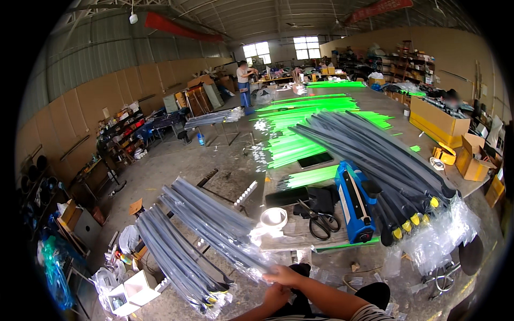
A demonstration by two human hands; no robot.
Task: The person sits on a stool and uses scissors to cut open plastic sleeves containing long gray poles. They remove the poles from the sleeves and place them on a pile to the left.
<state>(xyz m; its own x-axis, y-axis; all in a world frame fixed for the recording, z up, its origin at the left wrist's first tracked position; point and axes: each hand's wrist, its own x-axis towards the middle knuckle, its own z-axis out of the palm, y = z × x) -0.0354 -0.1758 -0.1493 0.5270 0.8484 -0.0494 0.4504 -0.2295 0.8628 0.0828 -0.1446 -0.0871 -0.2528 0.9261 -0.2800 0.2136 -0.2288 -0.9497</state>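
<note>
My right hand (285,275) is closed on the near end of a clear plastic sleeve (243,257) around a bundle of long dark rods. Just below it, my left hand (275,296) is curled close to the right wrist; what its fingers hold, if anything, is hidden. The wrapped bundle (206,214) lies slantwise on a rack, its far end pointing up and left. Beside it on the left rests a second bundle of sleeved rods (174,251) with yellow bits at the near ends.
On the table to my right lie a blue heat sealer (353,206), black scissors (321,224), a white tape roll (274,218), a phone (315,160), green strips (300,144) and a large sleeved rod pile (369,155). A white box (131,294) stands lower left. Another person (244,83) stands far back.
</note>
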